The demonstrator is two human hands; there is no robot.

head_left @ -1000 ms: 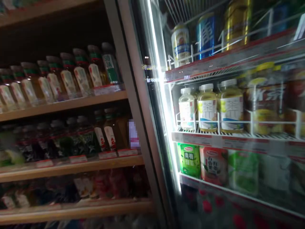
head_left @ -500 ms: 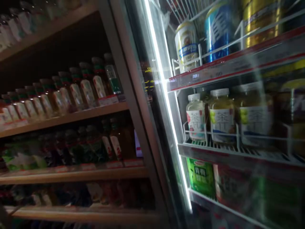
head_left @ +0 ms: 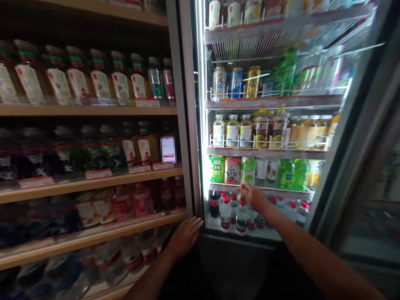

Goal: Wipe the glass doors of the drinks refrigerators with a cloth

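Note:
My left hand (head_left: 186,235) is low in the middle, its fingers stretched out against the lower corner of the cooler's frame (head_left: 196,200). It holds nothing that I can see. My right hand (head_left: 252,196) reaches into the lit cooler, in front of the edge of the lowest rack. Its fingers are bent and drawn together; whatever may be between them is too small and blurred to make out. Just below it stand clear bottles with red caps (head_left: 241,216), and a dark cola-like bottle (head_left: 214,204) is to their left. Above the hand is a green drink package (head_left: 248,168).
Higher cooler racks carry tea bottles (head_left: 232,131), a blue can (head_left: 236,82) and a gold can (head_left: 253,81). At left, wooden shelves (head_left: 93,110) hold rows of bottled drinks (head_left: 101,79) and a bright, pixelated panel (head_left: 168,150). A dark door frame (head_left: 350,137) slants along the right.
The view has drawn back and levelled, so more of the cooler and shelves shows. Both hands have come into view, the right one inside the cooler.

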